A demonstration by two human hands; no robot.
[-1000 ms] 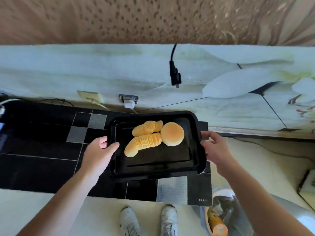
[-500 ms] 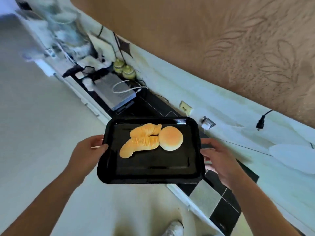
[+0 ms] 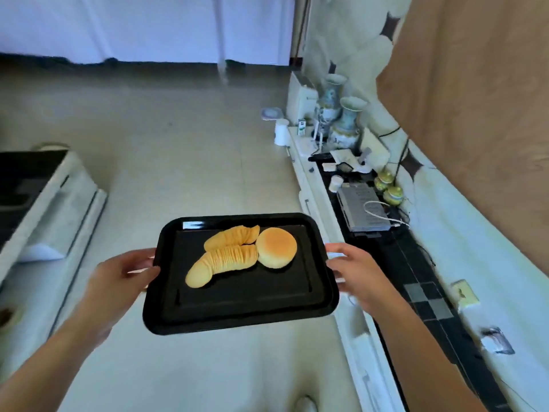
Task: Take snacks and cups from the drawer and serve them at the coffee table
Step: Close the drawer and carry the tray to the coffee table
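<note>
In the head view a black tray [image 3: 237, 304] sits level in the lower middle of the frame, held off the floor between both hands. The left hand [image 3: 118, 278] has its grip pinched on the tray's left rim, thumb on top and fingers curled beneath. The right hand [image 3: 353, 275] has its grip closed on the right rim in the same way. On the tray's upper half lie two ridged long bread rolls [image 3: 221, 263], side by side and touching, with a round bun [image 3: 276, 247] just beside their right ends, touching them. Along the right of the frame runs a long table [image 3: 421, 292] with a black tiled top, carrying two patterned vases [image 3: 346, 123] at its far end, two small yellow-green jars [image 3: 387, 188] and a grey flat device [image 3: 361, 211] with a white cable. A pale tiled floor [image 3: 178, 144] fills the centre, and white curtains [image 3: 148, 25] hang across the upper left.
</note>
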